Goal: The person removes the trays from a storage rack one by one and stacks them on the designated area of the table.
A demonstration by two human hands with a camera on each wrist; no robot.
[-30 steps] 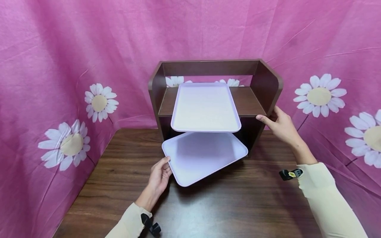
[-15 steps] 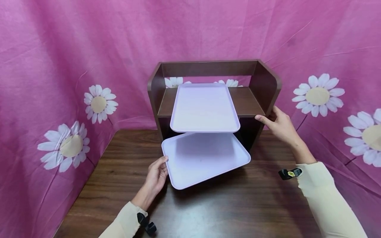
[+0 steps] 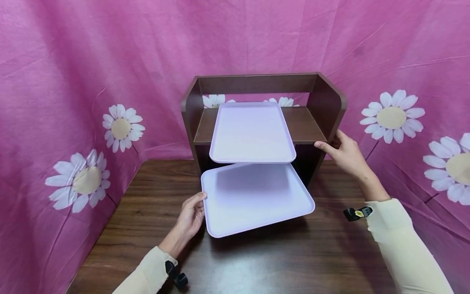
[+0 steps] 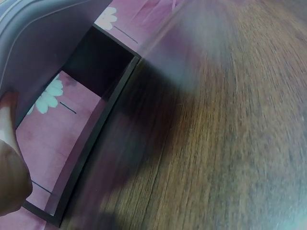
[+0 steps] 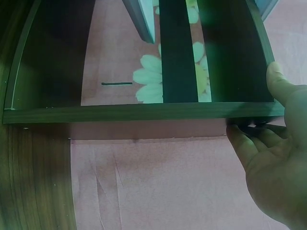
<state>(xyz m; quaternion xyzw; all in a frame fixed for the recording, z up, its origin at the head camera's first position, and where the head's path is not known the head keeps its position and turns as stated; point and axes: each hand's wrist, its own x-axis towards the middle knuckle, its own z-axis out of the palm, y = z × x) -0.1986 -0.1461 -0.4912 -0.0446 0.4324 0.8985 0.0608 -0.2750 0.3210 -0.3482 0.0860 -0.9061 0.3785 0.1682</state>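
A dark brown two-level desk shelf (image 3: 257, 85) stands at the table's back. On its upper board lies a pale lilac tray (image 3: 253, 132), front end jutting past the board. Below that, a second lilac tray (image 3: 257, 200) sits askew, its front raised off the table and its back hidden under the upper tray. My left hand (image 3: 191, 214) pinches this lower tray's left rim; the left wrist view catches the tray's underside (image 4: 43, 52) above the thumb side of the hand (image 4: 12, 172). My right hand (image 3: 346, 157) grips the shelf's right side panel (image 5: 120, 111), thumb on the front edge.
The wooden table (image 3: 154, 192) spreads in front of and beside the shelf. A pink cloth (image 3: 147, 49) with white daisies hangs behind and on both sides. Dark wrist cameras are strapped at both cuffs.
The lower tray has come forward and turned, its right front corner swinging outward and nearer. My left hand has shifted slightly left with it. The right hand stays on the shelf; the upper tray is unmoved.
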